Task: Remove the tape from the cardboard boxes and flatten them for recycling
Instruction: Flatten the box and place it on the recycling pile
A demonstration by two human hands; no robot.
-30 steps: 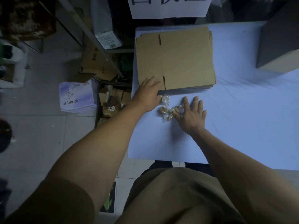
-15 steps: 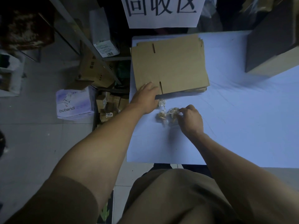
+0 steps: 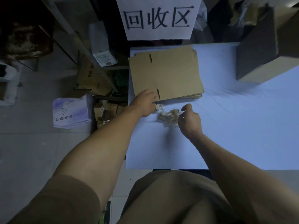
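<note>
The flattened cardboard (image 3: 166, 73) lies as a small stack on the table (image 3: 242, 126), at the far left corner of it, just below the paper sign (image 3: 159, 18). The left hand (image 3: 144, 102) rests on the near left corner of this stack, fingers bent down over the edge beside a flap slit; whether it grips the edge or only presses on it, I cannot tell. Just on the near side of the stack lies a crumpled wad of tape (image 3: 168, 116), clear and shiny with brownish bits in it. The right hand (image 3: 189, 122) is at the right side of the wad with curled fingers, and its grip seems to pinch the wad between thumb and fingertips, though motion blur hides the exact contact. I judge the tape to be very light, soft and still sticky, so it should cling to the skin and to itself; it is best taken as one ball, from the outside. The cardboard looks light but stiff, and the sheets can slide on each other, so holding at an edge with the thumb under the whole stack seems safest. Right of the stack, at the far right of the table, one more box (image 3: 265, 50) stands unflattened.
</note>
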